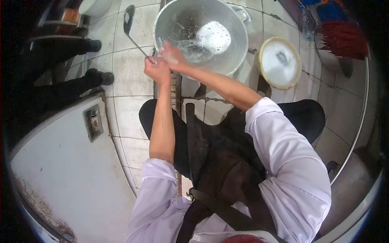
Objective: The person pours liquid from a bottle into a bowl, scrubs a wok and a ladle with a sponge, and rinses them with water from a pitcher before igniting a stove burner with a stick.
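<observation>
Below, grimy tiled floor (131, 79) under basin (240, 46), bucket (283, 86); left hand (158, 71) grips ladle (129, 20); right hand (172, 57) blurred, grip unclear.

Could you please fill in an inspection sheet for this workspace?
surface: tiled floor, pale, with dark, dirty joints
job's things: ladle raised left of the metal basin, which holds white foam; round bucket of suds to its right
clutter: shaggy red item, far right
hands: left hand closed on the ladle's handle; right hand beside it, fingers blurred
cables: nothing seen
surroundings: another person's legs, left; pale panel, lower left
</observation>
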The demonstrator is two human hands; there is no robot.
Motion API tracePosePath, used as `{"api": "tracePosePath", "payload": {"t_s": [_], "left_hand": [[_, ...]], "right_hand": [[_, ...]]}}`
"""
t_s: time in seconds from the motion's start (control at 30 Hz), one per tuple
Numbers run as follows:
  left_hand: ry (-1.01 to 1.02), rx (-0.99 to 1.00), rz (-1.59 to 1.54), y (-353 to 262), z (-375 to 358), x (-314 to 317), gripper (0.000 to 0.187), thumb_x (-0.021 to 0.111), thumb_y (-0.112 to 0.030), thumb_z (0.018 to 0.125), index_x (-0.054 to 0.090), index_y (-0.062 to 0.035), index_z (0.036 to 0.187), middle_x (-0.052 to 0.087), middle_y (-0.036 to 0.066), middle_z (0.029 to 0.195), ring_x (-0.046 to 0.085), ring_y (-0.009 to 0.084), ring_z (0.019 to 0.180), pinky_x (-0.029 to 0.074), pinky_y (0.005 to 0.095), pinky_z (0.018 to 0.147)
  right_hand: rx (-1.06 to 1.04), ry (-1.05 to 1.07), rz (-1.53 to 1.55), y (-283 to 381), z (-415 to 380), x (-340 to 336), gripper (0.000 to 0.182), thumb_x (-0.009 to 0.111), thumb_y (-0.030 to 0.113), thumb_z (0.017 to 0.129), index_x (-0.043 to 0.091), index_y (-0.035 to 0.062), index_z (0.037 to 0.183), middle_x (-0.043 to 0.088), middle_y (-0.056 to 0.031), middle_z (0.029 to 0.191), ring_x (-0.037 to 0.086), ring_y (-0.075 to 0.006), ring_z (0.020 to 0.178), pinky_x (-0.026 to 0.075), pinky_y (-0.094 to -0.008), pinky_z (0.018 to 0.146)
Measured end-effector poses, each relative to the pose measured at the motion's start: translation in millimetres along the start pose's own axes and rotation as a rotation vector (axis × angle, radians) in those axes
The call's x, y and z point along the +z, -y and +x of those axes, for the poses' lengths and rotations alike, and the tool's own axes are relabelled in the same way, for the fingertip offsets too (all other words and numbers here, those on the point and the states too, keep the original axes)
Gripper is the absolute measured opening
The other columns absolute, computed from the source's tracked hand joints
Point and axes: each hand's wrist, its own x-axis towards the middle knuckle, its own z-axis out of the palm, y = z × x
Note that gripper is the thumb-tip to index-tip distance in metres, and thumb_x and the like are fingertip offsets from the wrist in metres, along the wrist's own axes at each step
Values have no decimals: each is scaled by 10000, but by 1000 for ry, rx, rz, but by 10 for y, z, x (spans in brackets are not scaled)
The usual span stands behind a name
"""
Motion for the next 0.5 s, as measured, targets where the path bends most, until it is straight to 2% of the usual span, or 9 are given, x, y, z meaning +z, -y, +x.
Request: {"api": "tracePosePath", "payload": {"t_s": [0.07,0.13,0.2,0.27,0.37,0.43,0.5], "left_hand": [[-49,-23,0,87,-28,24,182,557,30,653,377,4,650,388,123,560,368,276,529,345,397,540],[-56,-47,8,102,-8,22,185,557,34,650,375,3,653,386,123,564,372,279,532,348,396,545],[-55,-61,17,113,14,20,188,558,37,648,373,2,656,383,123,569,376,283,536,350,394,551],[-47,-65,31,118,27,20,211,574,38,653,367,-1,664,380,128,579,387,297,546,355,389,561],[-17,-23,-28,62,-12,51,236,592,31,663,359,-4,670,390,141,586,404,314,549,356,391,561],[-17,-29,-17,-18,-40,107,240,597,29,667,360,-5,673,397,146,585,414,322,548,356,398,561],[-4,-40,3,-39,-66,88,244,603,26,671,361,-6,676,405,151,583,424,330,548,356,404,561]], "right_hand": [[-110,102,-122,-105,-300,-67,344,528,216,811,408,3,1054,586,-252,792,581,-407,805,464,-479,647],[-211,186,-373,-252,-638,-269,354,531,175,794,400,6,1075,579,-245,754,591,-394,771,461,-488,625],[-291,518,-559,-601,-804,-546,417,504,199,797,386,11,1150,586,-217,766,594,-384,766,467,-485,627],[-278,750,-657,-1012,-919,-949,474,463,230,806,361,16,1217,598,-216,843,593,-371,786,478,-460,650],[-201,740,-719,-1239,-934,-1324,516,439,261,810,349,22,1258,595,-228,910,592,-365,824,483,-443,682],[-35,712,-728,-1213,-879,-1321,506,455,222,804,362,20,1258,587,-246,942,590,-361,847,474,-449,719],[-169,650,-582,-1263,-818,-886,489,483,175,792,381,19,1244,585,-245,951,584,-374,861,471,-456,734]]}}
